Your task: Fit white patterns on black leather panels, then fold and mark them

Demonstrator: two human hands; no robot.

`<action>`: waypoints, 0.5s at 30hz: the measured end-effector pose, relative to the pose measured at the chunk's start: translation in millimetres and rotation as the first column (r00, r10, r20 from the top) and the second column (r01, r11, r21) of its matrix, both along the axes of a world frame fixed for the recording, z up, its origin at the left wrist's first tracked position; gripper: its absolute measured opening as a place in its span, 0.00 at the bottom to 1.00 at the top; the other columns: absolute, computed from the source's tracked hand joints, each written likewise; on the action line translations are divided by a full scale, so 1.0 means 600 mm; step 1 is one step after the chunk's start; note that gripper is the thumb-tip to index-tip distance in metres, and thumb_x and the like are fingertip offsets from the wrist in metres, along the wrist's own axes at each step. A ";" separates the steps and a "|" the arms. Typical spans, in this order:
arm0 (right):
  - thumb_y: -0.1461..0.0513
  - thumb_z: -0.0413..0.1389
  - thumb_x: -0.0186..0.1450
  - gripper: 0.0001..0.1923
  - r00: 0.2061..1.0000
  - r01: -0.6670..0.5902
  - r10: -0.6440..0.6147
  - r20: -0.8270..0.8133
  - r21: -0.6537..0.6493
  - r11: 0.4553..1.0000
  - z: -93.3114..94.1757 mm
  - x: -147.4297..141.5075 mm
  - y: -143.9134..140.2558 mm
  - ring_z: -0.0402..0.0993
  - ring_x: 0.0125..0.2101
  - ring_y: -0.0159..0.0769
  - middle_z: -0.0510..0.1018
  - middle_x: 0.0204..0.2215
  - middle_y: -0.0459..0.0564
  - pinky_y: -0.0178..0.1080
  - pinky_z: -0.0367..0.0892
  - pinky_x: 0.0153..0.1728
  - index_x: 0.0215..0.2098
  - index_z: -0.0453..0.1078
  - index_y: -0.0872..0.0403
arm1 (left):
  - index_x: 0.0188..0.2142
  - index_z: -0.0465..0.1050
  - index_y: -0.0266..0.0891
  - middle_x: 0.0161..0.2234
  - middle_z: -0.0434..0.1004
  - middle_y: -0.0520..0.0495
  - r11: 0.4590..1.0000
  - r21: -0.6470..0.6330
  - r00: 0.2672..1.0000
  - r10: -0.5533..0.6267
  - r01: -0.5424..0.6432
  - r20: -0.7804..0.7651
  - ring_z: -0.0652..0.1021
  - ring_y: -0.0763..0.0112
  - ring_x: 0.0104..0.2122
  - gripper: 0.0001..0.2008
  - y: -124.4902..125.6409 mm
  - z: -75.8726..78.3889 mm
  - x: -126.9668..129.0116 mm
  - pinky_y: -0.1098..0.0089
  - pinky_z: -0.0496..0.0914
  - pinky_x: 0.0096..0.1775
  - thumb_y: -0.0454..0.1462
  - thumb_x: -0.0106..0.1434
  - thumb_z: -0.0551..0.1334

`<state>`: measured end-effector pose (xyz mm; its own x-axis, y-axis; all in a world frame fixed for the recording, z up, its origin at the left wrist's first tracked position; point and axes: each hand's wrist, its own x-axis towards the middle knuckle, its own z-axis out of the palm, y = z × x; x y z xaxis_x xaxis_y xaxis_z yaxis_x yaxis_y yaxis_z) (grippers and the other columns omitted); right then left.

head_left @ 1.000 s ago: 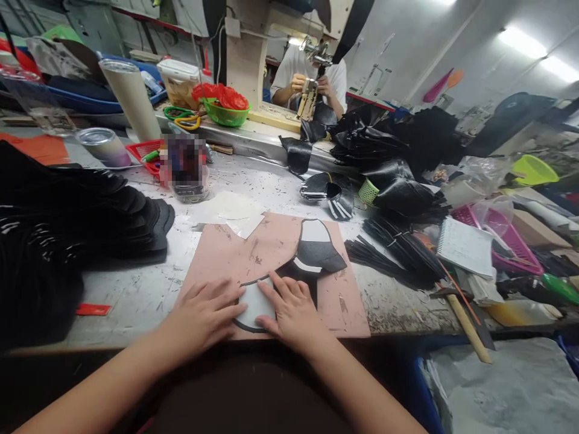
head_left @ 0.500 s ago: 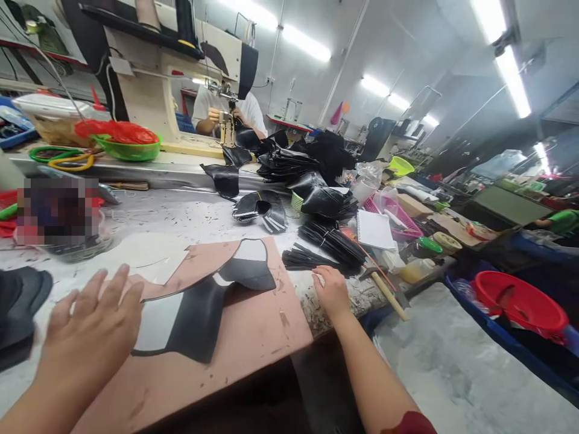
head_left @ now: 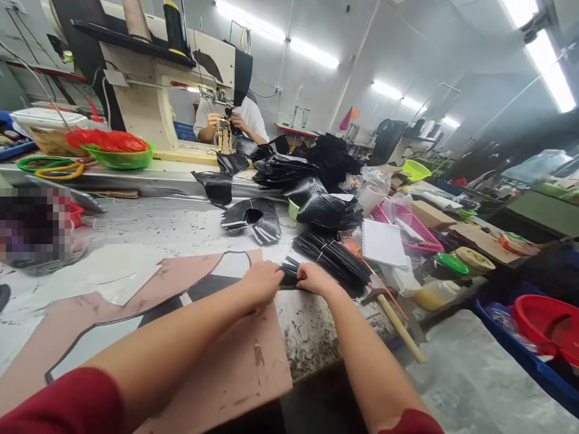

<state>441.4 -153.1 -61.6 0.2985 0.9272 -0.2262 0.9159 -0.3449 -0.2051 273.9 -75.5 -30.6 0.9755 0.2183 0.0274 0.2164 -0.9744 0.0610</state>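
Strips (head_left: 332, 258) of thin black material lie bundled on the desk (head_left: 181, 226), just right of the pink board (head_left: 253, 361). Both hands meet at the bundle's near end: the left hand (head_left: 261, 283) and the right hand (head_left: 315, 279) are curled narrow, pinching a few strip ends (head_left: 288, 272) between them. The strips look light, limp and smooth, likely to slide apart or fan out, so a pinch close to the ends, fingers pressed flat, seems the safest hold. A hammer (head_left: 394, 319) lies just beside them.

Bare forearms, no gloves; dark red short sleeves at left arm (head_left: 67, 401) and right arm (head_left: 409, 422).
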 end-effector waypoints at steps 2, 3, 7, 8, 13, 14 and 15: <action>0.63 0.55 0.60 0.04 0.999 -0.051 0.051 -0.002 0.002 0.999 0.010 -0.007 0.002 0.70 0.33 0.33 0.74 0.32 0.48 0.37 0.65 0.34 0.32 0.69 0.57 | 0.39 0.70 0.35 0.39 0.74 0.38 0.999 -0.038 1.000 -0.012 0.011 -0.026 0.73 0.57 0.42 0.12 0.004 -0.002 0.030 0.63 0.66 0.40 0.34 0.54 0.58; 0.66 0.55 0.58 0.02 0.997 -0.079 0.079 -0.001 0.013 0.997 0.015 -0.013 -0.001 0.70 0.32 0.34 0.74 0.29 0.48 0.35 0.63 0.33 0.28 0.69 0.57 | 0.39 0.70 0.36 0.39 0.74 0.40 0.998 -0.057 0.999 -0.023 0.021 -0.043 0.73 0.59 0.41 0.12 0.002 -0.003 0.040 0.64 0.67 0.39 0.34 0.53 0.59; 0.71 0.49 0.55 0.10 0.985 -0.172 0.172 -0.002 0.078 0.982 0.015 -0.023 -0.026 0.72 0.34 0.40 0.76 0.31 0.51 0.36 0.58 0.32 0.31 0.70 0.55 | 0.36 0.71 0.38 0.39 0.75 0.44 0.992 -0.121 0.991 -0.054 0.039 -0.122 0.75 0.63 0.38 0.11 -0.005 -0.010 0.062 0.69 0.68 0.35 0.37 0.52 0.62; 0.70 0.49 0.55 0.10 0.987 -0.161 0.161 0.005 0.093 0.982 0.009 -0.019 -0.032 0.72 0.34 0.40 0.76 0.31 0.50 0.35 0.58 0.31 0.32 0.69 0.54 | 0.36 0.71 0.39 0.39 0.75 0.45 0.991 -0.131 0.988 -0.057 0.039 -0.140 0.75 0.63 0.38 0.10 -0.006 -0.014 0.064 0.69 0.68 0.34 0.37 0.52 0.62; 0.65 0.44 0.59 0.08 0.971 -0.237 0.232 0.052 0.139 0.962 -0.033 0.008 -0.049 0.72 0.26 0.39 0.75 0.26 0.48 0.36 0.57 0.26 0.29 0.64 0.51 | 0.41 0.69 0.40 0.43 0.74 0.47 0.986 -0.158 0.975 -0.092 0.060 -0.202 0.74 0.63 0.42 0.13 -0.010 -0.031 0.058 0.67 0.67 0.35 0.37 0.54 0.60; 0.64 0.44 0.59 0.08 0.969 -0.246 0.240 0.059 0.171 0.954 -0.039 0.012 -0.051 0.72 0.27 0.39 0.75 0.28 0.49 0.36 0.58 0.25 0.30 0.64 0.51 | 0.42 0.68 0.41 0.44 0.73 0.47 0.985 -0.160 0.973 -0.102 0.070 -0.208 0.73 0.63 0.42 0.14 -0.012 -0.033 0.057 0.66 0.67 0.35 0.37 0.55 0.60; 0.64 0.44 0.59 0.08 0.966 -0.259 0.250 0.066 0.208 0.943 -0.045 0.014 -0.052 0.72 0.27 0.38 0.74 0.31 0.51 0.36 0.59 0.25 0.29 0.64 0.51 | 0.43 0.67 0.41 0.44 0.73 0.47 0.984 -0.160 0.971 -0.110 0.076 -0.213 0.73 0.63 0.43 0.15 -0.014 -0.033 0.056 0.65 0.67 0.36 0.37 0.55 0.59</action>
